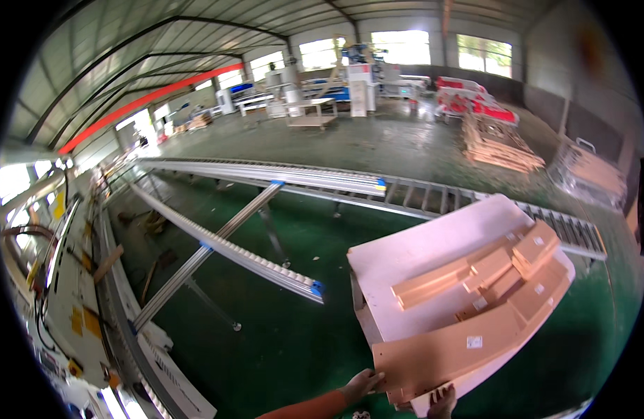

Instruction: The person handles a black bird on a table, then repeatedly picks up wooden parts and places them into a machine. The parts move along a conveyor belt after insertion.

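Note:
A long brown board point(441, 353) with a small white label lies along the near side of a white-topped table point(399, 258). At the board's near left corner, my left hand point(362, 386) is closed on its end. My right hand point(443, 403) is closed on the same board's near edge, a little to the right, its fingers partly hidden. Beyond the long board, several narrower brown pieces point(486, 269) lie across the tabletop, some overlapping and some with white labels.
A roller conveyor point(434, 199) runs behind the table; a second roller rail point(245, 255) on legs stands to the left. White machinery point(77, 335) lines the far left. Stacked brown sheets point(500, 143) and red-and-white bundles point(472, 101) sit back right.

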A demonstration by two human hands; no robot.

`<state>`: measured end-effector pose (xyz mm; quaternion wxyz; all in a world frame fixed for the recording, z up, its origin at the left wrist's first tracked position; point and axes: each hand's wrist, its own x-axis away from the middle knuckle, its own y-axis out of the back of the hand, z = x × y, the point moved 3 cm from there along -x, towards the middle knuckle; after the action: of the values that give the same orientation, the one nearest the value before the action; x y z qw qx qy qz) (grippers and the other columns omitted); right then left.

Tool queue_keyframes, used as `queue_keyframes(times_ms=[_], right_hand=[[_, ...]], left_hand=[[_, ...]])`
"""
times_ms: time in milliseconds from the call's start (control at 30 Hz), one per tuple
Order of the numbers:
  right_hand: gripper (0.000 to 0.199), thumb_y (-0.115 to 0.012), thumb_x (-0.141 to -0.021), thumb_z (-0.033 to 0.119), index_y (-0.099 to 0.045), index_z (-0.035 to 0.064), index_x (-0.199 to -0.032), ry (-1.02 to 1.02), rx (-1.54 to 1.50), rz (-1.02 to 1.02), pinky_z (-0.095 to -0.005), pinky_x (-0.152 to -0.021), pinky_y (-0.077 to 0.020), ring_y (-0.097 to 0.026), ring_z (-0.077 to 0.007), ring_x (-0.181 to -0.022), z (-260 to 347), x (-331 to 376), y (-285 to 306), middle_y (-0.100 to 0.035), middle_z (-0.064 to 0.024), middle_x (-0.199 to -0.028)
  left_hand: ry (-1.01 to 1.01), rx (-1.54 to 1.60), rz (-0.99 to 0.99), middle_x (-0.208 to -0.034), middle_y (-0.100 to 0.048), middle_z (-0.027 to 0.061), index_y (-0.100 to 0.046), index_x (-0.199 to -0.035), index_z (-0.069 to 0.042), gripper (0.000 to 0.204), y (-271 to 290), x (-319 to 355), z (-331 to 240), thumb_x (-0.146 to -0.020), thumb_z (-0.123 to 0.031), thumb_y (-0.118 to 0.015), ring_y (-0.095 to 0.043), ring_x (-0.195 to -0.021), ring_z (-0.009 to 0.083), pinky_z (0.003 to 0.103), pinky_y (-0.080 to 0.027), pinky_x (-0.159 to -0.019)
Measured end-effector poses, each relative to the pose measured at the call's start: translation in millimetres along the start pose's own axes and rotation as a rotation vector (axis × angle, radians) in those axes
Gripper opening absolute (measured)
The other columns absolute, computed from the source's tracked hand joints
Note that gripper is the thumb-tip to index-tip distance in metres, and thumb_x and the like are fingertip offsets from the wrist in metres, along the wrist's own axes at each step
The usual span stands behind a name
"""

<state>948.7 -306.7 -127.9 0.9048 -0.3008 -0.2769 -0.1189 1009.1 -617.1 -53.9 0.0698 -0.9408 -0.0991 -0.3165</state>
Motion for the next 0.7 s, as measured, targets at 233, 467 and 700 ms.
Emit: queue_keyframes(times_ms=[233,467,700], right_hand=[[0.051,-0.065,-0.102,0.030,-0.056,-0.0025,-0.140,1.029,1.065,-0.129,-0.0460,-0.114,-0.0434,-0.054,-0.0378,-0.133,164.0,13.9,-77.8,-0.057,-0.0258,-0.143],[0.050,-0.063,-0.096,0.042,-0.065,0.0106,-0.135,1.173,1.912,-0.060,-0.0546,-0.098,-0.0526,-0.064,-0.0422,-0.113,129.2,-6.7,-156.3,-0.068,-0.0234,-0.126],[0.052,-0.061,-0.101,0.028,-0.056,0.0016,-0.146,0.670,2.041,0.225,-0.0483,-0.115,-0.0408,-0.057,-0.0355,-0.134,109.5,-27.5,-192.1,-0.057,-0.0259,-0.148]], left_hand=[[-0.133,0.358,-0.077,-0.114,-0.066,0.0082,-0.063,-0.127,-0.003,0.045,84.2,105.6,29.9,-0.103,-0.040,-0.066,-0.064,-0.100,0.0207,0.043,-0.058,-0.087],[-0.221,0.367,-0.358,-0.120,-0.066,0.0051,-0.061,-0.134,-0.006,0.042,145.0,164.7,40.6,-0.108,-0.039,-0.057,-0.060,-0.109,0.0166,0.038,-0.054,-0.092],[-0.158,0.108,-0.570,-0.109,-0.068,0.0054,-0.062,-0.122,0.001,0.056,216.9,188.9,55.9,-0.107,-0.052,-0.056,-0.060,-0.100,0.0113,0.033,-0.053,-0.090]])
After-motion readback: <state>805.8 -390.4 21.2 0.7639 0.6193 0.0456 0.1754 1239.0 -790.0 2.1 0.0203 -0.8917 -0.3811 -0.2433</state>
